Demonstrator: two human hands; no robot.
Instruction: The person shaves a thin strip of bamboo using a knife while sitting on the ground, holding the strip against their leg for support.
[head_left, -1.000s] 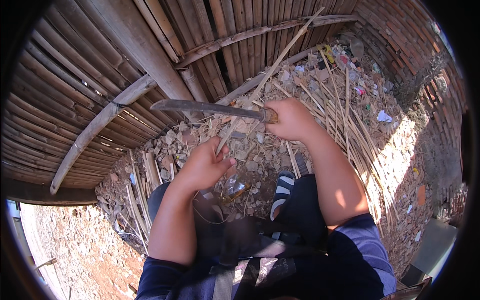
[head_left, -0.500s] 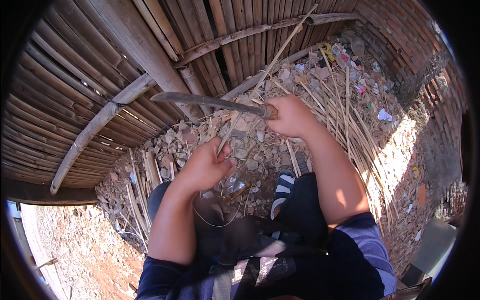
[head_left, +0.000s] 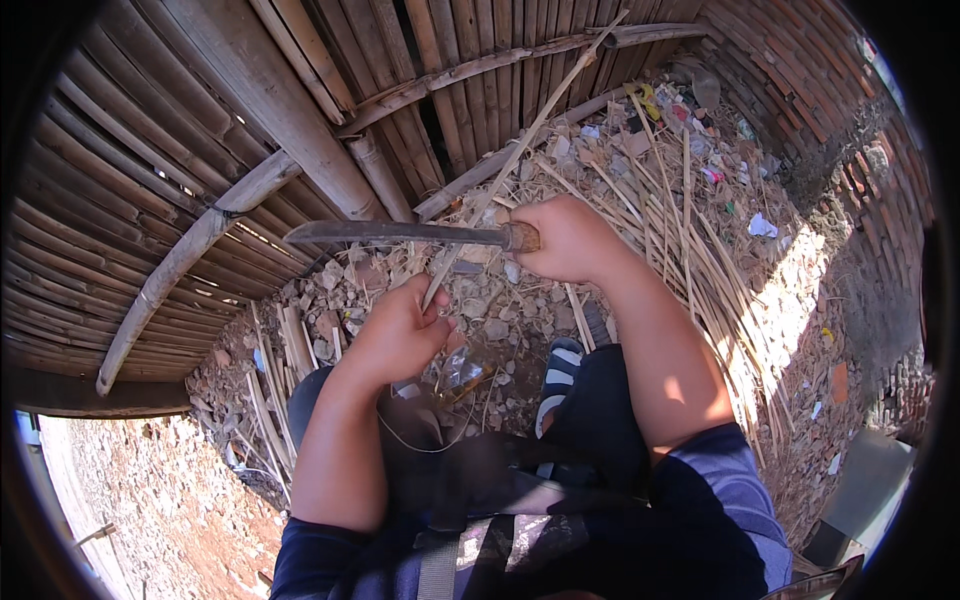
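My right hand (head_left: 572, 238) is closed around the wooden handle of a machete (head_left: 400, 233). Its dark, slightly curved blade points left and lies across a long, pale bamboo strip (head_left: 545, 115). My left hand (head_left: 400, 335) grips the near end of that strip between thumb and fingers, just below the blade. From there the strip slants up and away to the right, toward the bamboo wall. Whether the edge touches the strip or bites into it cannot be made out. The machete's grip is mostly hidden inside my right fist.
Split bamboo strips (head_left: 690, 255) lie in a heap on the right, with shorter pieces (head_left: 270, 410) at left. A slatted bamboo wall (head_left: 130, 200) rises ahead and left; a brick wall (head_left: 800, 90) stands at right. Rubble surrounds a clear plastic bag (head_left: 462, 375) by my sandalled foot (head_left: 562, 375).
The machete has come down a little toward me and left, its blade now nearly level. My left hand keeps its hold on the bamboo strip. The whole view has shifted slightly.
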